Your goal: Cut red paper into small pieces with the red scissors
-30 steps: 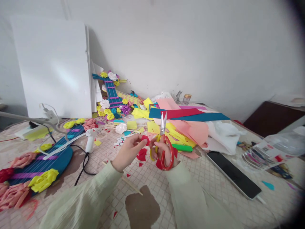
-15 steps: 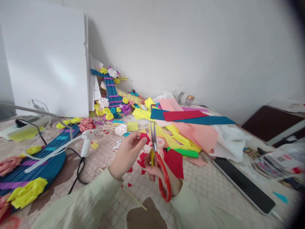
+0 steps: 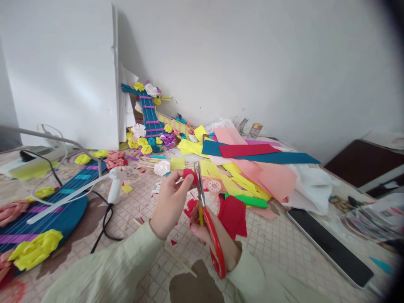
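Between the thumb and fingers of my left hand [image 3: 172, 200] is a small piece of red crepe paper [image 3: 190, 176]. My right hand [image 3: 217, 235] grips red-handled scissors [image 3: 212, 231], their blades pointing up and away from me. The blades are at the right edge of the red piece; whether they cut into it I cannot tell. Something thin and yellow [image 3: 201, 213] shows by the right fingers; its kind is unclear. Red petal-like scraps [image 3: 190, 207] lie under the hands. A larger folded red paper [image 3: 232, 215] rests just beyond my right hand.
A white glue gun [image 3: 115, 185] with a black cord stands at left beside a blue paper guitar [image 3: 72, 210]. Another decorated guitar [image 3: 150, 113] leans at the back. Crepe sheets [image 3: 265, 176], a green marker [image 3: 255, 201] and a phone [image 3: 330, 246] lie to the right.
The scissors have shifted left to the edge of the red piece, and their blades look closer together. My left hand still pinches the piece. The view has shifted slightly.
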Demonstrator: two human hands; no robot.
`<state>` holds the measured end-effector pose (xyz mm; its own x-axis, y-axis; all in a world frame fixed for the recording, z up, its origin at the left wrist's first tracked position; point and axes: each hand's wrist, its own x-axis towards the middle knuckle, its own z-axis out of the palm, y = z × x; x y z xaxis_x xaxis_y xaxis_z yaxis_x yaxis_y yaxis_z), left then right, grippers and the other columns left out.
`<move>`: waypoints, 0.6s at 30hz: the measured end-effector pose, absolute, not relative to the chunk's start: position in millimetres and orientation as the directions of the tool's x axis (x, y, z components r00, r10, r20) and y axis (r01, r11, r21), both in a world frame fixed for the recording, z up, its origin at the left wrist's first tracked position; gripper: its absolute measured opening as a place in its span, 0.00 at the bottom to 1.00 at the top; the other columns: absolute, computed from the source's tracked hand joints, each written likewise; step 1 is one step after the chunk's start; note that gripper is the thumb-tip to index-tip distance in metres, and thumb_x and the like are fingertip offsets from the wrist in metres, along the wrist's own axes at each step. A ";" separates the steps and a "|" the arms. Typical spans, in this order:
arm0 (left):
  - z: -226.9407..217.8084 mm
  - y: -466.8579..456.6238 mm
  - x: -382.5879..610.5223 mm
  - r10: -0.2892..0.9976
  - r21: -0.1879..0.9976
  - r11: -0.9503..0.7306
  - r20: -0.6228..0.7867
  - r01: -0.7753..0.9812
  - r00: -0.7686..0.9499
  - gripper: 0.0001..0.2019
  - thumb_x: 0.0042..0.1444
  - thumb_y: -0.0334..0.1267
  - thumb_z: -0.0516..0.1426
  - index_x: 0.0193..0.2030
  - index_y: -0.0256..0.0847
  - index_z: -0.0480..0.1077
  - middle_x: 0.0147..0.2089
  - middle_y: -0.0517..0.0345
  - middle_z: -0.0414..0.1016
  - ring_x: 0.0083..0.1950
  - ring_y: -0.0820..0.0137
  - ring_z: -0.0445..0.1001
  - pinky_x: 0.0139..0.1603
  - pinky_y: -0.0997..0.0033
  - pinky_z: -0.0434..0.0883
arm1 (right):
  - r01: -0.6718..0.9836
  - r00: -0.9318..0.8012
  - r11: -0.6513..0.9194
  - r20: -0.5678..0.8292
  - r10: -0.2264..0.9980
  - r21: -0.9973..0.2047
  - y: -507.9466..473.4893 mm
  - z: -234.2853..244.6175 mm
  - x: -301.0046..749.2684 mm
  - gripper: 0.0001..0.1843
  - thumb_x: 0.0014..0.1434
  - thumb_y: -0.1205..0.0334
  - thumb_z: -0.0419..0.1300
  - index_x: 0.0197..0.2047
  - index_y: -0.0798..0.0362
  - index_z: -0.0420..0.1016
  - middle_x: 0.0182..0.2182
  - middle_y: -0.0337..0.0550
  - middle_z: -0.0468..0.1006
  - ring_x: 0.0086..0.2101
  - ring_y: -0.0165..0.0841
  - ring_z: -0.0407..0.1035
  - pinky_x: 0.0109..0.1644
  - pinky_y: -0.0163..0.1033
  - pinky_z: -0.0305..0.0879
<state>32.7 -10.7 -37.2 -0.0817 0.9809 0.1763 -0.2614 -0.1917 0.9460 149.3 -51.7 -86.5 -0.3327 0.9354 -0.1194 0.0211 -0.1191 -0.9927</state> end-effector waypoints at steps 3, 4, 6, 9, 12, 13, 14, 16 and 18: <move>-37.7 -11.3 34.2 0.982 0.945 -0.182 0.161 -0.270 -0.099 0.09 0.50 0.41 0.59 0.28 0.37 0.65 0.30 0.63 0.70 0.33 0.73 0.72 0.41 0.70 0.72 | 0.049 -0.326 -0.116 -0.126 0.937 -0.992 -52.2 -84.8 148.7 0.19 0.48 0.50 0.59 0.35 0.53 0.59 0.29 0.38 0.60 0.27 0.27 0.54 0.28 0.34 0.51; -37.9 -11.4 34.6 0.982 0.945 -0.180 0.158 -0.273 -0.101 0.09 0.50 0.41 0.59 0.27 0.38 0.65 0.29 0.63 0.70 0.33 0.74 0.72 0.41 0.70 0.72 | 0.060 -0.328 -0.106 -0.120 0.937 -0.993 -52.2 -83.8 148.6 0.18 0.48 0.50 0.59 0.35 0.53 0.59 0.28 0.38 0.60 0.26 0.27 0.54 0.27 0.34 0.51; -38.5 -11.3 35.0 0.983 0.943 -0.176 0.152 -0.281 -0.103 0.09 0.50 0.40 0.59 0.27 0.38 0.65 0.29 0.63 0.70 0.32 0.74 0.72 0.41 0.70 0.72 | 0.084 -0.325 -0.080 -0.103 0.940 -0.993 -52.1 -81.9 148.5 0.17 0.48 0.51 0.58 0.34 0.53 0.58 0.27 0.37 0.59 0.25 0.27 0.53 0.27 0.34 0.51; -39.0 -11.4 35.4 0.984 0.940 -0.169 0.144 -0.297 -0.106 0.08 0.50 0.39 0.59 0.28 0.37 0.65 0.29 0.63 0.71 0.33 0.73 0.72 0.41 0.71 0.71 | 0.093 -0.315 -0.061 -0.087 0.945 -0.994 -51.5 -81.5 148.6 0.16 0.49 0.52 0.57 0.33 0.53 0.58 0.26 0.36 0.59 0.24 0.26 0.52 0.26 0.34 0.52; -38.9 -12.0 35.8 0.986 0.942 -0.157 0.130 -0.296 -0.109 0.09 0.49 0.39 0.59 0.28 0.37 0.65 0.29 0.62 0.71 0.34 0.73 0.73 0.41 0.72 0.71 | 0.085 -0.309 -0.033 -0.058 0.949 -0.996 -51.4 -85.7 149.2 0.13 0.51 0.53 0.56 0.33 0.52 0.58 0.25 0.35 0.58 0.23 0.26 0.52 0.27 0.34 0.52; -38.8 -12.2 35.9 0.986 0.943 -0.155 0.127 -0.294 -0.112 0.09 0.49 0.40 0.59 0.28 0.37 0.65 0.29 0.63 0.70 0.34 0.73 0.73 0.41 0.72 0.71 | 0.084 -0.309 -0.023 -0.048 0.950 -0.996 -51.5 -87.7 149.5 0.12 0.53 0.54 0.55 0.32 0.52 0.58 0.24 0.35 0.58 0.23 0.26 0.52 0.27 0.34 0.52; -38.8 -12.4 36.1 0.986 0.944 -0.153 0.125 -0.291 -0.113 0.09 0.49 0.40 0.59 0.28 0.37 0.65 0.29 0.63 0.70 0.34 0.73 0.73 0.40 0.72 0.70 | 0.085 -0.311 -0.011 -0.037 0.950 -0.996 -51.5 -89.5 149.9 0.11 0.54 0.54 0.54 0.32 0.52 0.58 0.24 0.35 0.58 0.24 0.26 0.53 0.28 0.34 0.52; -39.1 -12.5 36.2 0.985 0.945 -0.154 0.125 -0.289 -0.116 0.09 0.50 0.39 0.59 0.28 0.37 0.65 0.29 0.63 0.70 0.35 0.73 0.73 0.40 0.73 0.70 | 0.092 -0.309 0.016 -0.013 0.951 -0.996 -51.2 -92.2 150.6 0.10 0.55 0.55 0.53 0.32 0.52 0.58 0.24 0.35 0.59 0.25 0.27 0.54 0.29 0.34 0.53; -39.5 -12.2 36.2 0.985 0.943 -0.157 0.128 -0.292 -0.115 0.08 0.50 0.39 0.59 0.28 0.37 0.65 0.29 0.63 0.70 0.35 0.73 0.72 0.40 0.73 0.70 | 0.101 -0.303 0.047 0.014 0.953 -0.994 -50.7 -92.7 151.2 0.10 0.55 0.56 0.54 0.31 0.52 0.58 0.25 0.36 0.60 0.26 0.28 0.54 0.31 0.35 0.54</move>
